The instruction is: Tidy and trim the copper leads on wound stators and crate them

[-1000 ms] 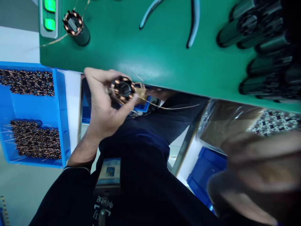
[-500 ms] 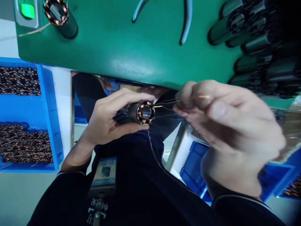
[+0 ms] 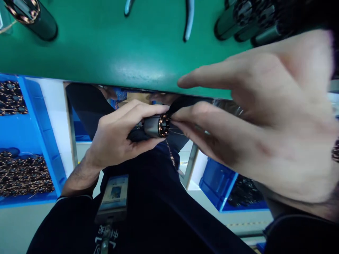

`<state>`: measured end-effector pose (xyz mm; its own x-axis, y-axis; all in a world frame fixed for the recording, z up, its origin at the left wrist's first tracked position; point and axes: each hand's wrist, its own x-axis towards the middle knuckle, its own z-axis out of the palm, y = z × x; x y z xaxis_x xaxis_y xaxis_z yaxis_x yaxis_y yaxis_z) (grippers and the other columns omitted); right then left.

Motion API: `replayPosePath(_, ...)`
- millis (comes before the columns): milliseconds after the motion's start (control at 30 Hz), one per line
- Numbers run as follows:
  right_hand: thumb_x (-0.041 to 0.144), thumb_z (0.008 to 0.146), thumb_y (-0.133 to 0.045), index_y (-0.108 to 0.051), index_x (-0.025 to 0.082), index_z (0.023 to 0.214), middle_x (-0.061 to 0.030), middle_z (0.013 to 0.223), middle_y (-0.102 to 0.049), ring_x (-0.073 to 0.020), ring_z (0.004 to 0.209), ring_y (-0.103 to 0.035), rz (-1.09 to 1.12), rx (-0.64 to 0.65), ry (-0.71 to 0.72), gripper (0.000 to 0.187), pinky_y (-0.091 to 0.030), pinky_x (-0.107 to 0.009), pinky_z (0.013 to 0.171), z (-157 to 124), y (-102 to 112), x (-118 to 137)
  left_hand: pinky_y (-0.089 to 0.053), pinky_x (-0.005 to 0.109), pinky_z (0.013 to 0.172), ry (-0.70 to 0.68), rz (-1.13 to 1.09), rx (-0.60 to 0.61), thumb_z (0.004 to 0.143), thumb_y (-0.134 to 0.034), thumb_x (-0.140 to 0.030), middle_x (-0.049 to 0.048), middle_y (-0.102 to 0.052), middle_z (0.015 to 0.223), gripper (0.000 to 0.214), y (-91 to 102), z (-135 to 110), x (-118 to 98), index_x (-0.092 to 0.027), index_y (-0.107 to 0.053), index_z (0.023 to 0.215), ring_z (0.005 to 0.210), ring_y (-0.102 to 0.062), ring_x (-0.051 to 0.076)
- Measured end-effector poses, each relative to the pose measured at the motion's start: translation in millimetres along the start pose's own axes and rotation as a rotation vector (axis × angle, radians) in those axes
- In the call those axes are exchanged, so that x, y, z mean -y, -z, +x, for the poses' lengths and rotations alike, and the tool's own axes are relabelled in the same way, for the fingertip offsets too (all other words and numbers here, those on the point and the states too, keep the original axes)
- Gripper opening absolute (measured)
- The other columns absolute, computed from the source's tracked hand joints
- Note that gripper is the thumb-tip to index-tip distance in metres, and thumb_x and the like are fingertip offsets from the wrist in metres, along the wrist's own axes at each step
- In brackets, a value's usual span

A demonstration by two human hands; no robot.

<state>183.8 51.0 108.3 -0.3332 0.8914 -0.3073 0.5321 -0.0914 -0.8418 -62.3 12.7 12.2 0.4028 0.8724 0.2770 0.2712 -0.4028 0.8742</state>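
Note:
My left hand [image 3: 116, 135] is wrapped round a motor stator [image 3: 153, 127], a short black cylinder with copper windings showing at its right end. Fingers lie along its top, and the thumb is beneath. My right hand [image 3: 265, 116], large and blurred, has two fingertips pressed together at the wound end, where thin copper wires come out; one of its fingers points out separately above. A twisted copper wire [image 3: 170, 151] hangs below the stator toward my dark clothes. The fingertips partly cover the point where they meet the wires.
A green work table [image 3: 137, 56] spans the top, bearing another stator [image 3: 43, 23] at left, plier handles [image 3: 189, 21] and several black stators [image 3: 234, 21] at right. Blue bins [image 3: 43, 130] of wound parts stand at left; a blue crate [image 3: 215, 183] is low right.
My right hand has come in from the right, its fingertips now at the stator's wound end. The stator has turned so its open face shows less. The whole view has shifted.

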Motion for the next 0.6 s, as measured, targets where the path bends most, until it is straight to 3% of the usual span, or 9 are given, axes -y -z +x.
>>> replayPosePath(100, 0.039, 0.108, -0.080, -0.080, 0.031, 0.093, -0.0023, 0.137, -0.079, -0.0364, 0.140, -0.068, -0.197, 0.042, 0.183, 0.017, -0.062, -0.060, 0.121, 5, -2, 1, -0.071, 0.045, 0.105, -0.043, 0.034, 0.052, 0.104, -0.076, -0.022, 0.0090, -0.076, 0.135, 0.049, -9.1, -3, 3, -0.027, -0.064, 0.150, 0.127, -0.078, 0.029)
replayPosePath(167, 0.037, 0.111, -0.078, -0.080, 0.032, 0.099, -0.0041, 0.125, -0.080, -0.0291, 0.123, -0.075, -0.059, 0.050, 0.163, 0.013, -0.066, -0.050, 0.114, 4, -2, -2, -0.072, 0.045, 0.099, -0.075, 0.016, 0.027, 0.102, -0.074, -0.022, 0.0091, -0.073, 0.130, 0.047, -18.3, -8, 7, -0.027, -0.060, 0.147, 0.122, -0.077, 0.028)
replayPosePath(233, 0.039, 0.109, -0.079, -0.081, 0.033, 0.108, -0.0047, 0.123, -0.076, -0.0279, 0.120, -0.075, 0.117, 0.026, 0.103, 0.006, -0.068, -0.046, 0.105, 3, -1, -8, -0.071, 0.043, 0.096, -0.055, -0.019, -0.040, 0.104, -0.075, -0.023, 0.0072, -0.072, 0.124, 0.042, -26.2, -12, 10, -0.028, -0.057, 0.142, 0.114, -0.076, 0.026)
replayPosePath(267, 0.042, 0.104, -0.086, -0.082, 0.035, 0.114, -0.0046, 0.125, -0.074, -0.0290, 0.120, -0.073, 0.160, 0.011, 0.098, 0.012, -0.067, -0.047, 0.103, 1, 0, -11, -0.071, 0.042, 0.096, -0.025, -0.034, -0.070, 0.106, -0.076, -0.025, 0.0061, -0.071, 0.123, 0.041, -28.9, -14, 11, -0.029, -0.056, 0.141, 0.112, -0.076, 0.024)
replayPosePath(333, 0.045, 0.085, -0.103, -0.082, 0.041, 0.127, -0.0039, 0.129, -0.071, -0.0316, 0.117, -0.070, 0.181, -0.002, 0.117, 0.047, -0.065, -0.050, 0.098, -3, 0, -16, -0.070, 0.041, 0.095, 0.018, -0.048, -0.119, 0.109, -0.077, -0.034, 0.0044, -0.071, 0.122, 0.037, -31.3, -15, 13, -0.031, -0.055, 0.139, 0.109, -0.076, 0.023)
replayPosePath(400, 0.034, 0.070, -0.113, -0.082, 0.044, 0.133, -0.0032, 0.124, -0.072, -0.0306, 0.106, -0.070, 0.191, -0.023, 0.143, 0.071, -0.063, -0.051, 0.089, -8, -1, -19, -0.070, 0.041, 0.095, 0.032, -0.051, -0.140, 0.112, -0.076, -0.042, 0.0033, -0.072, 0.123, 0.034, -30.9, -14, 13, -0.033, -0.055, 0.137, 0.110, -0.077, 0.023)
replayPosePath(467, 0.020, 0.074, -0.111, -0.085, 0.041, 0.131, -0.0027, 0.111, -0.075, -0.0269, 0.095, -0.072, 0.248, -0.045, 0.139, 0.067, -0.062, -0.048, 0.080, -11, -5, -20, -0.069, 0.042, 0.098, 0.028, -0.064, -0.151, 0.113, -0.076, -0.044, 0.0028, -0.072, 0.123, 0.030, -29.8, -11, 12, -0.032, -0.057, 0.133, 0.111, -0.078, 0.023)
replayPosePath(533, 0.010, 0.082, -0.104, -0.087, 0.036, 0.122, -0.0024, 0.102, -0.078, -0.0222, 0.086, -0.072, 0.351, -0.079, 0.092, 0.051, -0.060, -0.043, 0.075, -10, -8, -21, -0.068, 0.042, 0.100, 0.015, -0.089, -0.149, 0.112, -0.077, -0.039, 0.0030, -0.073, 0.122, 0.028, -29.6, -8, 12, -0.030, -0.059, 0.131, 0.111, -0.078, 0.022)
replayPosePath(600, 0.015, 0.086, -0.103, -0.086, 0.034, 0.109, -0.0006, 0.088, -0.075, -0.0173, 0.072, -0.066, 0.516, -0.055, 0.019, 0.033, -0.057, -0.038, 0.066, -4, -10, -25, -0.068, 0.042, 0.098, -0.033, -0.129, -0.151, 0.111, -0.078, -0.037, 0.0042, -0.072, 0.120, 0.030, -30.4, -6, 13, -0.028, -0.060, 0.132, 0.110, -0.077, 0.022)
